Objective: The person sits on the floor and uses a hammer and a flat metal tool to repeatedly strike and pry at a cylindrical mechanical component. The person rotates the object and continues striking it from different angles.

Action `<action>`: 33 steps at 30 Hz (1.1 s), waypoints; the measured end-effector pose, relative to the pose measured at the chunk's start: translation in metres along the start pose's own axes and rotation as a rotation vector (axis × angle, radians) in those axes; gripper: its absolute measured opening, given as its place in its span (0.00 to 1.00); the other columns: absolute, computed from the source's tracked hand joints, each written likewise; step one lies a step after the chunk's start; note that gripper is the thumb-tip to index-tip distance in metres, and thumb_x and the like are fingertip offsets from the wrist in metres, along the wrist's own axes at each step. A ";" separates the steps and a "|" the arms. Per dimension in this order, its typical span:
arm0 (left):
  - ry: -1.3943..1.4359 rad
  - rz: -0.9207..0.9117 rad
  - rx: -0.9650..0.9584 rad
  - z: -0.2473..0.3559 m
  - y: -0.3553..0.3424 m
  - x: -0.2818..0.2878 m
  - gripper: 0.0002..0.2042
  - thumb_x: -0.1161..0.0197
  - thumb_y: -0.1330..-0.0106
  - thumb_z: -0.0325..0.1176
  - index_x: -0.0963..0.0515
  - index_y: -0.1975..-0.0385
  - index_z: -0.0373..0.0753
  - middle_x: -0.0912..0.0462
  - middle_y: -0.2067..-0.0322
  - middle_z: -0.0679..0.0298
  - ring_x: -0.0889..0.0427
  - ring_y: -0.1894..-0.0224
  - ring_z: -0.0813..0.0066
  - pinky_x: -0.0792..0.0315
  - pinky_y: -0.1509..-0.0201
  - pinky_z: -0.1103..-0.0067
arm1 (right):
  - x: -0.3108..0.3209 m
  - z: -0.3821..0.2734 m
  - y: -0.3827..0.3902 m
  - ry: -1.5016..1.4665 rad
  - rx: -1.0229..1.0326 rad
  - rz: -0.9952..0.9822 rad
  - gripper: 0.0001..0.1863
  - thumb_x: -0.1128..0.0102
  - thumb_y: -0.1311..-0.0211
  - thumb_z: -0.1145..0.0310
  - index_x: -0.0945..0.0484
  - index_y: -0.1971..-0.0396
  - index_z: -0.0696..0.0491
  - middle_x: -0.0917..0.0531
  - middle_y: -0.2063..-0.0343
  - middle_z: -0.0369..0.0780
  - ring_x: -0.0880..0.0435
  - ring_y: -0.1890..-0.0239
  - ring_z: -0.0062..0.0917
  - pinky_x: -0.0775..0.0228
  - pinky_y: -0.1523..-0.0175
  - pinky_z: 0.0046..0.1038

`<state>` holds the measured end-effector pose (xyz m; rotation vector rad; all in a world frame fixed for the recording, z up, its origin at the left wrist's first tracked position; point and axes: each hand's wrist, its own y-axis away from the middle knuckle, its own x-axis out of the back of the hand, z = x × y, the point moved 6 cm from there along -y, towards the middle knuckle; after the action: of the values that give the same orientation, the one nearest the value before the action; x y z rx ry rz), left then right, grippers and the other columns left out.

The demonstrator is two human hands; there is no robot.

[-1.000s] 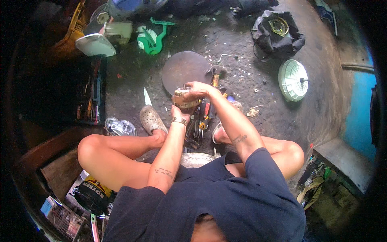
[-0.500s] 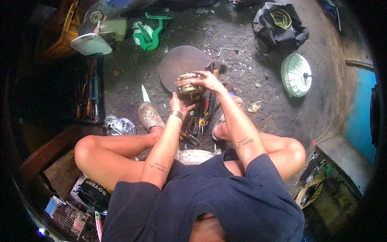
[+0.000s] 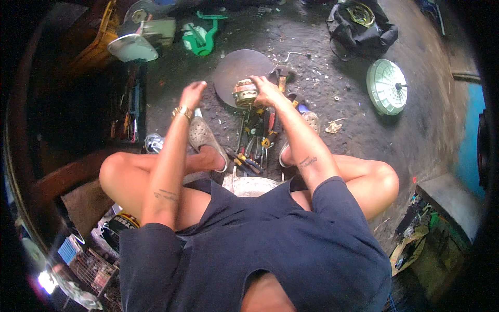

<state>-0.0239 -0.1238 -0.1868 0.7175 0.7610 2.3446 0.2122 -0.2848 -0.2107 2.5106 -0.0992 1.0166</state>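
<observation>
Record round metal part [image 3: 244, 93], copper-coloured band about its middle, held at its right side in right hand [image 3: 266, 92]. Note grip partly closed, fingers bent over upper right edge of part. Cannot tell contact or gap between part and dark round disc [image 3: 240, 63] behind it. See disc extending just beyond the grip, on both sides of part.

Find left hand [image 3: 193, 93] raised well to left of the grip, apart from part, fingers bent in together; cannot tell anything between fingertips. Note metal watch [image 3: 182, 111] on left wrist.

Log hammer [image 3: 282, 82] just right of the grip, beyond the knuckles. Toward the body from the grip, see heap of hand tools [image 3: 267, 139], with yellow-and-black handles [image 3: 250, 164] at its near end. Note left clog [image 3: 200, 136] and right clog [image 3: 311, 122] to either side of heap. Nearest the body, see pale worn seat [image 3: 253, 186].

Farther out: note bent wire [image 3: 297, 54] beyond the grip, slightly right; green frame [image 3: 204, 50] beyond and left; black bag [image 3: 345, 39] beyond and right; ribbed pale round piece [image 3: 383, 86], tilted, well to right on dark littered floor [image 3: 332, 78].
</observation>
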 end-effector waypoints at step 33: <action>-0.277 0.487 -0.415 0.082 0.366 0.215 0.19 0.42 0.26 0.45 0.23 0.41 0.43 0.21 0.45 0.64 0.22 0.48 0.75 0.23 0.51 0.77 | -0.036 -0.019 0.067 0.096 -0.013 0.076 0.45 0.36 0.52 0.81 0.42 0.32 0.41 0.32 0.40 0.48 0.19 0.47 0.48 0.24 0.45 0.46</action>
<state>-0.2475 -0.2043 0.1746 1.0947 -0.0387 2.6204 0.1582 -0.3409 -0.1988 2.4581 -0.1737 1.1618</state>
